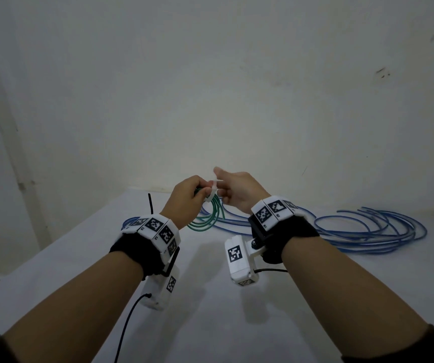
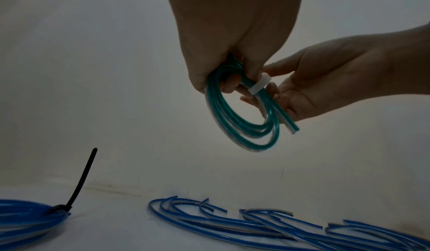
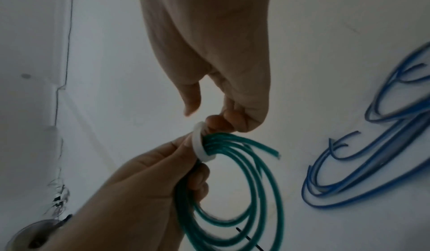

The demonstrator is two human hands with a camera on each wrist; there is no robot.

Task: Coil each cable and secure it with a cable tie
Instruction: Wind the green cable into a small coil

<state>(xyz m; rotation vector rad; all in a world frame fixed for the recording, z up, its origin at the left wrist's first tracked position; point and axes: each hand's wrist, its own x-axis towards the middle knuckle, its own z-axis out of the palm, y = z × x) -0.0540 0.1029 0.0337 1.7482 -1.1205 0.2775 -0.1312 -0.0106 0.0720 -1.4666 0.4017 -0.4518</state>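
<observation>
At the far left, on the white table [image 1: 210,323], lies a coiled blue cable bundle [image 2: 21,223] bound by a black cable tie [image 2: 80,183] whose tail sticks upward. Next, raised above the table, the left hand [image 1: 184,197] has its fingers curled around a small coil of green plastic cable [image 2: 242,124], which hangs in loops below the fist. A white plastic cable tie [image 3: 201,144] wraps the green strands just beside the left fingers. Immediately right of it, the right hand [image 1: 236,189] pinches the white tie with curled fingertips, its index finger pointing outward. Further right, a loose heap of blue cables [image 1: 367,229] sprawls uncoiled on the table. A pale wall [image 1: 210,74] stands behind.
</observation>
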